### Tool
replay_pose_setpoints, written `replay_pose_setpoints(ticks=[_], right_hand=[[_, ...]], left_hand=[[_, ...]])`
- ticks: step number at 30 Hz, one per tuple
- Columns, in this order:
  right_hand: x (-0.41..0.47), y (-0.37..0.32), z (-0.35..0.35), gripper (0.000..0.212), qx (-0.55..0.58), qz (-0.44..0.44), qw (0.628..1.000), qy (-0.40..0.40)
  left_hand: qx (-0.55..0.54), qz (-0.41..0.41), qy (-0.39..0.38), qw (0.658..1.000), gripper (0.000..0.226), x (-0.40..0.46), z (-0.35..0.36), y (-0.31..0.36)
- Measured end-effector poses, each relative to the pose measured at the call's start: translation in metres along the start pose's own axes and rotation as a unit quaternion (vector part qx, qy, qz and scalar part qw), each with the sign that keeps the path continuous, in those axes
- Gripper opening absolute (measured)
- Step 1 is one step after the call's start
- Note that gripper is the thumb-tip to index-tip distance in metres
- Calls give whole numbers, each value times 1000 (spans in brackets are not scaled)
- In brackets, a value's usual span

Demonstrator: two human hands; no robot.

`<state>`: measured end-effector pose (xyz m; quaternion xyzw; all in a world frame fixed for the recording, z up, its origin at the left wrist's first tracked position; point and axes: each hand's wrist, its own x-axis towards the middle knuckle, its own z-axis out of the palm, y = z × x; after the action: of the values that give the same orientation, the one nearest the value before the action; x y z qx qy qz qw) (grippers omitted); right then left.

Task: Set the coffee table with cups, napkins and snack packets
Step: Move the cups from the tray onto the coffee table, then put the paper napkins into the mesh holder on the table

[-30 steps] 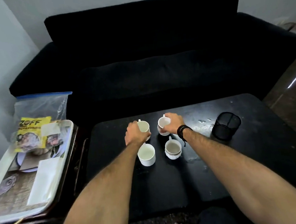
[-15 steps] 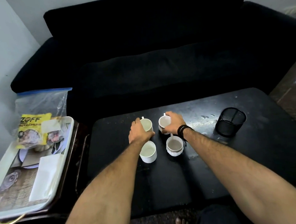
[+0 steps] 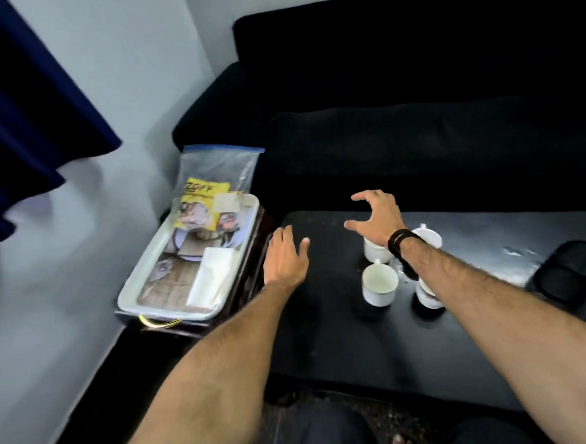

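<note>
Several white cups stand grouped on the black coffee table [image 3: 342,328]; the nearest cup [image 3: 379,283] shows fully, the others are partly hidden behind my right forearm. My right hand [image 3: 379,218] hovers open above the table, left of and beyond the cups, holding nothing. My left hand [image 3: 285,256] is open over the table's left edge, beside the white tray [image 3: 131,293]. On the tray lie white napkins [image 3: 212,276] and a clear zip bag with a yellow snack packet [image 3: 199,201] inside.
A black mesh holder [image 3: 577,269] sits at the table's right. The tray rests on a dark side stand left of the table. A black sofa [image 3: 415,111] runs behind; a blue curtain [image 3: 20,101] hangs at the left wall.
Both hands have let go of the two far cups and moved left toward the tray. The camera has swung left, so the tray sits nearer the middle.
</note>
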<state>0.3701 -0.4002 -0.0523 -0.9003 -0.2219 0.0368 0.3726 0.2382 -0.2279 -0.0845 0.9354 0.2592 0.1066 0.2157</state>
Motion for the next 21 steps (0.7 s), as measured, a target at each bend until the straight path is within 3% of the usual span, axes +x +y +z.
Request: replay_pose_setpoints(ticks=[4,8,15,21], right_hand=[[-5,-61,45,54,26,-42,996,-71],[-8,-115,92,55,32,-61,989,-132],[-11,-177,165,56,-29,-84,975,-202],[-8,-198,204,65,-137,-87,960,-227]], left_hand=[[36,-27,94,995,49,-16,-45,-63],[80,-102,122,984,46,-29,-78,-120],[102,-244,0,965,65,-46,-83,-191],[140,-252,5,958,67,-47,-72,-196]])
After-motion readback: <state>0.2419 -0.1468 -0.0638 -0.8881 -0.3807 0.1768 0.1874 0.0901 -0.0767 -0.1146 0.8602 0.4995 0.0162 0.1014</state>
